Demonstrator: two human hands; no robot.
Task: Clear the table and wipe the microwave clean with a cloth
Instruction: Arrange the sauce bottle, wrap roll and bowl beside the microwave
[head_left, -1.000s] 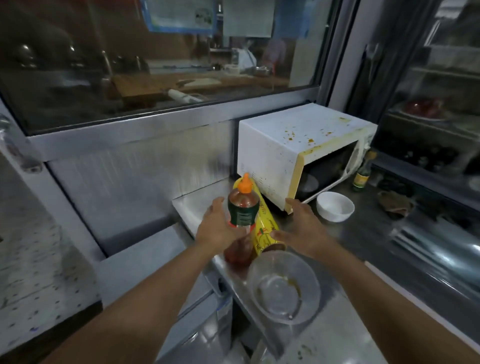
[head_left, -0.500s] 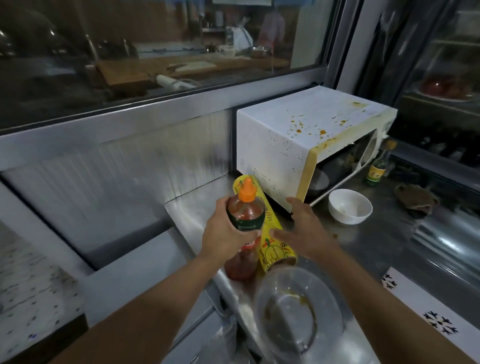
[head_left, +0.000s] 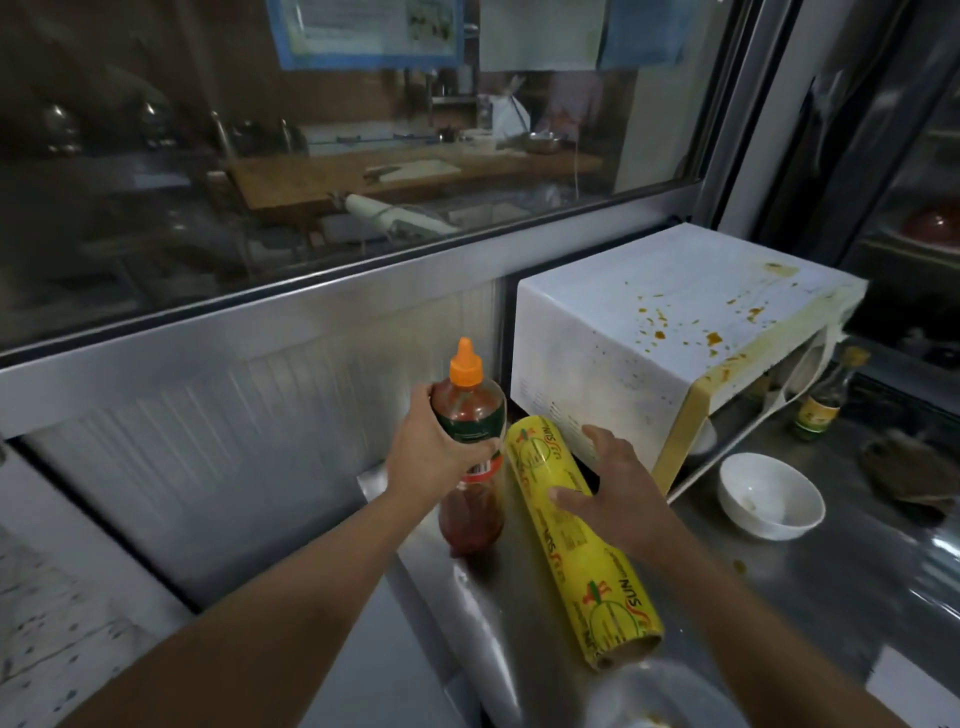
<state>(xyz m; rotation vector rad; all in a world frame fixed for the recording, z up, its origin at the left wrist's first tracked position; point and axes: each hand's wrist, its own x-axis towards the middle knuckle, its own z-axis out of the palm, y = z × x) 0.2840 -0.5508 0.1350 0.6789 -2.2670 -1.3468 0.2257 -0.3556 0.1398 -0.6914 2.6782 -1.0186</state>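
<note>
A red sauce bottle (head_left: 470, 415) with an orange cap stands at the steel table's (head_left: 810, 592) left end. My left hand (head_left: 434, 452) grips it around the green label. Beside it lies a yellow roll of cling film (head_left: 582, 551). My right hand (head_left: 610, 499) rests on the roll with fingers spread and the thumb against its side. The white microwave (head_left: 660, 332) stands just behind, its top and front edge spattered with orange-yellow stains. No cloth for wiping is clearly visible.
A white bowl (head_left: 771, 493) sits in front of the microwave. A small dark bottle with a yellow label (head_left: 821, 405) stands to its right, next to a brown crumpled object (head_left: 906, 473). A clear glass bowl (head_left: 660, 696) is at the bottom edge. A window runs behind.
My left hand has closed around the sauce bottle. My right hand has come down onto the yellow roll. The view has tilted up and closer, pushing the glass bowl to the bottom edge.
</note>
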